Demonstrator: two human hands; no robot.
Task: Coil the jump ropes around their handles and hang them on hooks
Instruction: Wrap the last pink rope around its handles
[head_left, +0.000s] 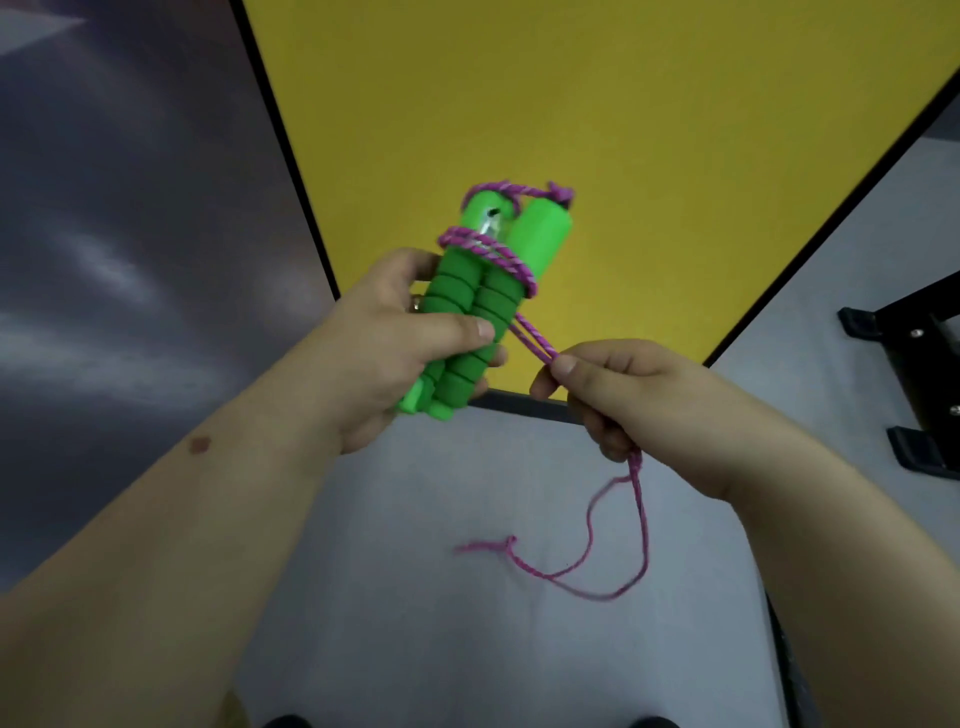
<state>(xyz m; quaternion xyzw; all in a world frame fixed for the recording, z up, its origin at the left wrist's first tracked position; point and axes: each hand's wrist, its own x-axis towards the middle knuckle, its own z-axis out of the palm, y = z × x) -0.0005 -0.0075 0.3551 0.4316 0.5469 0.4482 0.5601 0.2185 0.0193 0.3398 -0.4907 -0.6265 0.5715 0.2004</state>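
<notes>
Presently our left hand (395, 338) grips the paired green handles (467, 317), few turns wound, while our right hand (623, 395) pinches the purple rope (535, 345); slack remains, hanging undone.

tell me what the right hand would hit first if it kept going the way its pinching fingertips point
Probably the green handles held in the left hand; the right hand points up-left along the taut purple rope. Depth is unclear.

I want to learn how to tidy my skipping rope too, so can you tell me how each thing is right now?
Green handles: side by side, upright, gripped together.
Purple rope: a few turns round the handles, doubled strand pulled taut to the right, loose end dangling below.
Left hand: holds both handles.
Right hand: pinches the doubled rope.
Black rack: standing at the right edge, partly in view.
</notes>
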